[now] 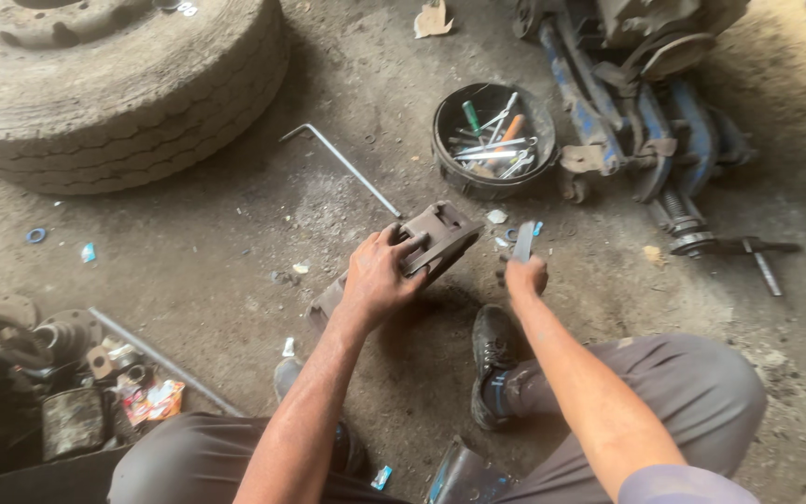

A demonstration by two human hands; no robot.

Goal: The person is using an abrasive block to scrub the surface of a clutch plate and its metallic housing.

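Note:
My left hand (380, 273) grips a rusty brown metal part (440, 235), a blocky curved casting that rests tilted on the dirt floor. To its right, my right hand (526, 275) is closed around a flat grey metal tool (523, 240) that points upward. The two hands are a short way apart, with the tool just right of the casting's raised end. My shoes (493, 353) and grey trousers (664, 392) show below, as I squat over the work.
A large tyre (118, 89) lies at the upper left. A black bowl (447, 160) holds several tools. An L-shaped bar (342, 163) lies between them. Blue vehicle suspension parts (646, 121) sit at the upper right. Gears and scrap (20, 345) pile at the left.

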